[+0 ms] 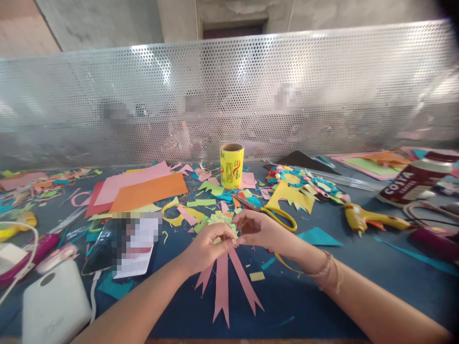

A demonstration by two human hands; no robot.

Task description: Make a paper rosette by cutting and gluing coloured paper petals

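A green paper rosette (219, 220) with notched pink paper tails (222, 291) is at the middle of the table, partly hidden behind my hands. My left hand (211, 241) is closed in a pinch at its near edge, where the tails begin. Facing it, my right hand (263, 231) has its thumb and index finger bent together at the same edge; whatever lies between those fingertips is too small to make out. Scissors with yellow handles (281, 217) lie just beyond my right hand. Behind the rosette stands a yellow cardboard tube (232, 167).
Orange paper (150, 191) and other coloured sheets lie left of centre, by a phone (136, 258) and a white power bank (55, 303). Rightward are a yellow glue gun (373, 220), a tilted Costa bottle (416, 179) and finished-looking rosettes (292, 177). A perforated metal panel (215, 105) stands behind.
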